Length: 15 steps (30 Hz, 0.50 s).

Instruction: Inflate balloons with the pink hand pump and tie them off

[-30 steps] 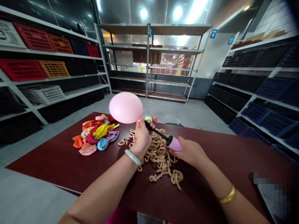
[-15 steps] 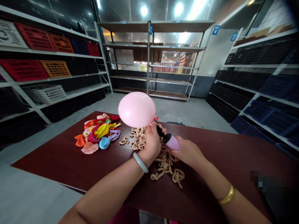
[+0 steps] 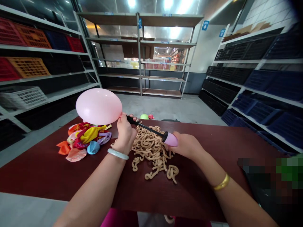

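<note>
Over the table point(image 3: 227, 145), hands point(image 3: 125, 130) apart

grey floor point(image 3: 184, 108) | metal shelving rack point(image 3: 141, 76), rear | crate-laden shelves point(image 3: 47, 50), both sides | white-tiled wall point(image 3: 270, 15), upper right | bright lights point(image 3: 168, 3)

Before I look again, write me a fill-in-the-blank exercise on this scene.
The left hand holds an inflated, glossy oval balloon coloured ____.
The right hand grips a lilac handle joined to a slim pump shaft coloured ____.
From the wearer's view, the limp, multicoloured balloons lie to the ____ of the coiled, tan strands.
Missing words: pink; black; left.
</note>
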Each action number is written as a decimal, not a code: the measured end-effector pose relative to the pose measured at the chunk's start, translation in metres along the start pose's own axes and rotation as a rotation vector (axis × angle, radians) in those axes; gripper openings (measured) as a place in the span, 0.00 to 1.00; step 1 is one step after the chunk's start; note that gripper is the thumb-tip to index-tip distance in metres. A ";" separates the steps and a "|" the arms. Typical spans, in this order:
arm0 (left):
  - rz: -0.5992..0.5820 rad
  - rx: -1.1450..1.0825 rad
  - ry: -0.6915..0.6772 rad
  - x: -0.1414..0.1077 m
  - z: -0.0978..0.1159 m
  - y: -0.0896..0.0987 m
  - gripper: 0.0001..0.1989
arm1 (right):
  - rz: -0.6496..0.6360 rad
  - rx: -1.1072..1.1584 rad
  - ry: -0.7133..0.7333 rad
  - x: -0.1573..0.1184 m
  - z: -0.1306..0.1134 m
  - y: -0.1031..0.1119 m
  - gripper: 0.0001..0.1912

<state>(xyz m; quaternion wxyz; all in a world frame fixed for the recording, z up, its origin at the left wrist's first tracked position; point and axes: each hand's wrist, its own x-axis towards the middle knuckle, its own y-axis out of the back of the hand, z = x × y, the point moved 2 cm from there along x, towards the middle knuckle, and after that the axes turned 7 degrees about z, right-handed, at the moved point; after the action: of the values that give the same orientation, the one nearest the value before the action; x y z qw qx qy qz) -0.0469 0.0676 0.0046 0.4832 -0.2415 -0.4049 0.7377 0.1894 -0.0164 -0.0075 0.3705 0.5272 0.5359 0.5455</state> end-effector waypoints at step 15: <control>-0.185 0.095 0.064 -0.089 -0.054 -0.022 0.06 | 0.098 0.086 0.052 -0.010 -0.017 0.008 0.26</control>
<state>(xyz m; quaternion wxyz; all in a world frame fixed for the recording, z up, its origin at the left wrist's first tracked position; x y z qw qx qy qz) 0.0421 0.0105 -0.0097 0.5728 -0.2033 -0.3744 0.7003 0.1762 -0.0308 0.0005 0.3064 0.5538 0.5418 0.5531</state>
